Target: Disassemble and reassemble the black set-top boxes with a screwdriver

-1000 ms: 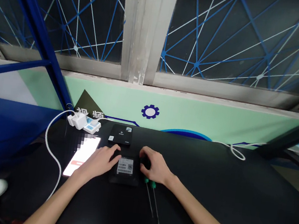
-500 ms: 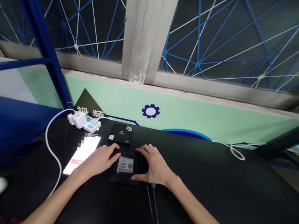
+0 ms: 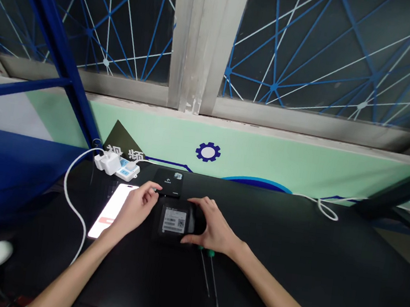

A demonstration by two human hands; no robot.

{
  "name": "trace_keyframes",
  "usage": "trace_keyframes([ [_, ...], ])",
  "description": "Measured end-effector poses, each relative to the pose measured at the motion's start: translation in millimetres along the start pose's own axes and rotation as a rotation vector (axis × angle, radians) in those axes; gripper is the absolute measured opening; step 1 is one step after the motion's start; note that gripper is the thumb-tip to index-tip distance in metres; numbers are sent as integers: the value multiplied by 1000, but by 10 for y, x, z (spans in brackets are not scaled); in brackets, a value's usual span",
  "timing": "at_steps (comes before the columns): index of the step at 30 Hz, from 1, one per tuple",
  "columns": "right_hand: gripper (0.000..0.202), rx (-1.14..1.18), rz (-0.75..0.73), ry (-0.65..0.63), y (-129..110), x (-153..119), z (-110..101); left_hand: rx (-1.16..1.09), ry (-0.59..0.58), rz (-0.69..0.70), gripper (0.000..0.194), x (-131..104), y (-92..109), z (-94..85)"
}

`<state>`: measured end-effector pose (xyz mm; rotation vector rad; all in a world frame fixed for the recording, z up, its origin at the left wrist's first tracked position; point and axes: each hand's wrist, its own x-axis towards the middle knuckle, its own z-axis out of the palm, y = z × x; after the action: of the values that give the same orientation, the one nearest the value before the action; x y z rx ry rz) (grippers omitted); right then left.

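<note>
My left hand (image 3: 138, 206) is showing bare and slim-fingered; just behind it, my left forearm (image 3: 80, 268) is also showing bare, widening away from a narrow wrist; my right hand (image 3: 214, 226) is looking equally slender, my bare right forearm (image 3: 280, 297) tapering toward it.

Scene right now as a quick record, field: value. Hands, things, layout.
left hand: left hand over near-left corner of rear black box; contact unclear
right hand: right hand grips labelled black box by far and near edges
right of box: green-handled screwdrivers, tips toward person
left: lit phone
back left: white power strip
</note>
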<state>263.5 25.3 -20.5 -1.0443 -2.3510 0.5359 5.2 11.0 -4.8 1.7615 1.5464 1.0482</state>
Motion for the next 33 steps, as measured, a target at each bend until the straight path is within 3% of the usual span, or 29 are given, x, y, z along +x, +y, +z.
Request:
trace_keyframes([
  [5, 79, 41, -73, 98, 52, -37, 43, -420, 0, -214, 41, 36, -18, -46],
  [9, 62, 61, -153, 161, 103, -66, 106, -670, -83, -320, 41, 51, -64, -46],
  [12, 47, 54, -264, 211, 119, -72, 133, -714, -150, -378, 35, 51, -68, -46],
  [18, 35, 26, -487, 299, 88, -57, 130, -670, -220, -402, 32, 37, -56, -76],
  [24, 19, -96, -496, 214, 23, -95, 91, -727, -247, -402, 35, 27, -62, -81],
  [30, 24, -71, -422, 55, -6, -81, 108, -749, -236, -400, 33, 32, -69, -70],
  [33, 26, -59, -458, 37, 25, -59, 134, -759, -214, -397, 33, 32, -65, -57],
])
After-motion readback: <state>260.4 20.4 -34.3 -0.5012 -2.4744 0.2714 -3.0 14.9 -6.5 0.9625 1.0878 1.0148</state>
